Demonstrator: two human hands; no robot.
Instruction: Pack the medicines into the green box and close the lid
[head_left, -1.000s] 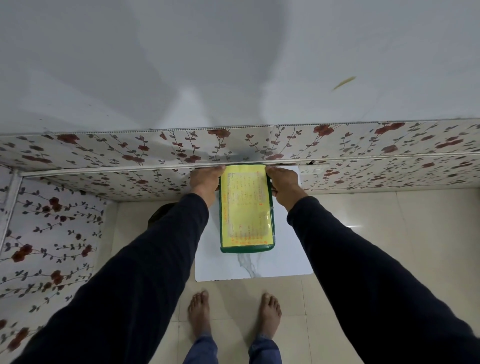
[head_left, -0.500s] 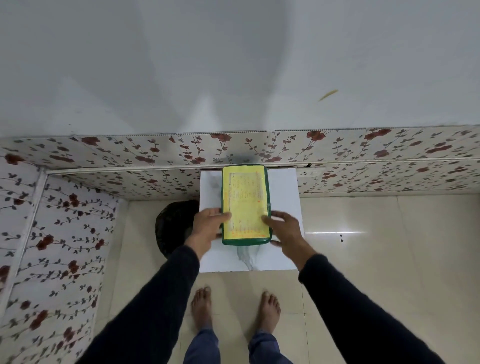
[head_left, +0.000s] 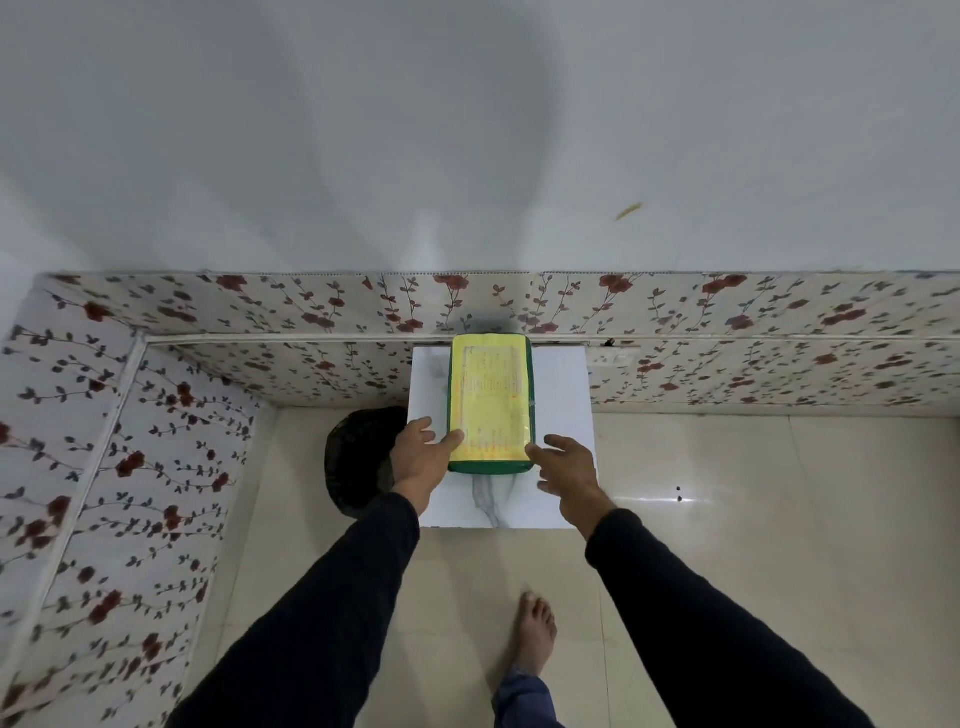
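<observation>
The green box lies on a small white marble-patterned table, its far end against the wall. A yellow printed lid is down flat over it, and no medicines are in sight. My left hand is at the near left corner, with the thumb on the lid's edge and the fingers along the side. My right hand is at the near right corner with its fingers spread, just touching or just off the box.
A dark round bin-like object stands on the floor left of the table. Flowered wall panels run behind and to the left. A wall socket sits right of the table. My bare foot is on the tiled floor.
Both hands came back from the box's far end to its near corners. The right hand's fingers have since spread and eased off. The view has pulled back from the table.
</observation>
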